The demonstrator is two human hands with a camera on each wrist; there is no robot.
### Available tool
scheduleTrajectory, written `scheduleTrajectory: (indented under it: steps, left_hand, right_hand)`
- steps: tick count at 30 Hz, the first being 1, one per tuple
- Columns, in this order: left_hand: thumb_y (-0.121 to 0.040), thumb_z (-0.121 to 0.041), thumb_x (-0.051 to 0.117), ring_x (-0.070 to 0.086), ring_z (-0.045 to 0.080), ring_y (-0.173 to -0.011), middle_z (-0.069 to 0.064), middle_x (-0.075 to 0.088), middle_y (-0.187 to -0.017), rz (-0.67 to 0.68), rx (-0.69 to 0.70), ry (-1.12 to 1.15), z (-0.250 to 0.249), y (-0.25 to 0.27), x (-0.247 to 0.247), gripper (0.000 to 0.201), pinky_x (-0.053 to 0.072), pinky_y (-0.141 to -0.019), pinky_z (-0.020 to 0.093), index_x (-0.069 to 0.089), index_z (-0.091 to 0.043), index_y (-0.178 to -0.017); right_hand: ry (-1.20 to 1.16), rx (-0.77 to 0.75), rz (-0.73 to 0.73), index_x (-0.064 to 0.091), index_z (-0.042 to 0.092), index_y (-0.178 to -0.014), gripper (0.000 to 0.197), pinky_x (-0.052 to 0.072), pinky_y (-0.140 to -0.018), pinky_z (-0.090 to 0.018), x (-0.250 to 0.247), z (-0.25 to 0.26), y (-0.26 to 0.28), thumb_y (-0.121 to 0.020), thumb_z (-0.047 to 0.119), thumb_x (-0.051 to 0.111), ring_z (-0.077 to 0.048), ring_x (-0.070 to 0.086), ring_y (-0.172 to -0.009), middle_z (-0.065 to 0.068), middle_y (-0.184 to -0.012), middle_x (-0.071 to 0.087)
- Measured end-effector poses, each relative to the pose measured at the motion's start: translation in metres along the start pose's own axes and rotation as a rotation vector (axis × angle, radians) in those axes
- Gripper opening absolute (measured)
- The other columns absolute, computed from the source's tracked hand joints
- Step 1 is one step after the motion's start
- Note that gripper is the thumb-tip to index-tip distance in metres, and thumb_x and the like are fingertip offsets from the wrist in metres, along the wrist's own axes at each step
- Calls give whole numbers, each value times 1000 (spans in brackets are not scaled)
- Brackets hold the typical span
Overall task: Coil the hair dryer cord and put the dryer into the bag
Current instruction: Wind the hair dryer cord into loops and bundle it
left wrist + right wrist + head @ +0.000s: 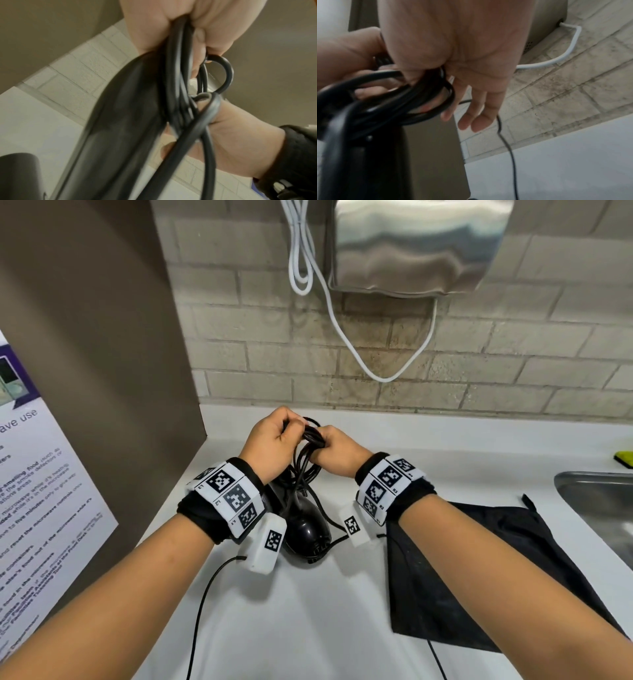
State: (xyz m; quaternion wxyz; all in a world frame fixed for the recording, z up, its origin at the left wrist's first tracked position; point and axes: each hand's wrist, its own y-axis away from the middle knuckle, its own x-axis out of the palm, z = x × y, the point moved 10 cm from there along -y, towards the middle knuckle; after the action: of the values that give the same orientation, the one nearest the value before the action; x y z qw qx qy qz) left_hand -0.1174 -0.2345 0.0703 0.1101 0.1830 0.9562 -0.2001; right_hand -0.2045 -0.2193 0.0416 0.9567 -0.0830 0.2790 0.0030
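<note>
Together, left hand and right hand each grip the bunched cord loops tightly.

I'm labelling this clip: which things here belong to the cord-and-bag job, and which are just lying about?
Job:
cord, gripped by left hand and right hand
hair dryer
black bag

Lying about:
hand dryer
white cable
sink
sponge
notice

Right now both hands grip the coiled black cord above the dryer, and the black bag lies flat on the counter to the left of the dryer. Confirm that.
One detail is wrong: the head view shows the black bag lying flat to the right of the dryer, not the left. The left hand and right hand do grip the coiled cord above the dryer on the counter.
</note>
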Motion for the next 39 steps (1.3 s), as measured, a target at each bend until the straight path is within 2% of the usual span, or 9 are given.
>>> scheduleTrajectory:
  steps: [6,9,12,18,21,25,30,35,39]
  left_hand:
    - [-95,-7,40,40,-1,-36,-12,45,-41,-31,-20,46,7,4,-12,29,30,-46,17,51,-22,-73]
    - [-95,-6,39,39,0,-34,-9,41,-45,-64,-55,108,14,4,-19,30,28,-38,10,50,-19,-71]
    - [-95,-5,38,38,1,-33,-8,42,-47,-65,-71,121,16,5,-23,30,28,-36,11,51,-18,-71]
    - [-96,-7,37,33,2,-34,-12,40,-38,23,-62,80,12,7,-14,29,28,-37,13,51,-18,-73]
    - [-96,-6,36,36,1,-34,-10,39,-44,-1,-92,106,15,8,-20,30,27,-36,13,51,-16,-72]
    - [-96,-6,37,42,-1,-37,-1,39,-56,-31,-103,97,19,8,-26,29,29,-37,15,51,-18,-73]
    - [-95,-7,38,36,3,-40,0,38,-55,-20,-87,90,16,5,-18,28,28,-37,14,51,-18,-73]
    - [-95,-14,42,30,14,-47,-12,38,-37,-14,-98,67,18,-1,-16,25,26,-38,16,51,-19,-72]
    - [-95,-15,44,32,14,-48,-12,39,-37,-11,-119,46,21,-4,-14,25,24,-39,16,49,-16,-70]
  right_hand:
    - [-257,166,248,60,-1,-108,33,50,-54,-19,24,-17,5,-80,-13,48,-7,62,-59,-9,-81,64]
    - [-544,198,306,59,2,-94,38,54,-54,-23,27,-25,10,-60,-7,43,-12,65,-59,-4,-70,69]
    - [-477,175,291,62,7,-91,27,54,-58,-24,17,-37,13,-80,-13,47,-12,63,-58,1,-67,65]
    - [-79,268,-301,63,8,-82,22,35,-33,-15,-61,-76,9,-92,0,44,-15,43,-49,-4,-70,55]
    - [28,416,-621,66,4,-77,25,48,-49,-17,-121,-106,22,-88,0,44,-25,55,-66,-15,-91,63]
    - [386,589,-394,68,5,-104,26,48,-91,-34,-126,-127,29,-86,4,48,-32,57,-106,-14,-117,63]
    - [270,132,-137,55,19,-125,63,30,-108,-25,-58,-54,19,-75,-15,35,-14,45,-123,-2,-131,54]
    - [182,39,462,44,10,-134,53,23,-103,-12,38,-27,28,-87,-13,41,-3,38,-122,-3,-137,48]
    - [-1,24,354,59,7,-104,23,43,-83,-13,44,-31,19,-93,-4,43,3,59,-80,-3,-89,64]
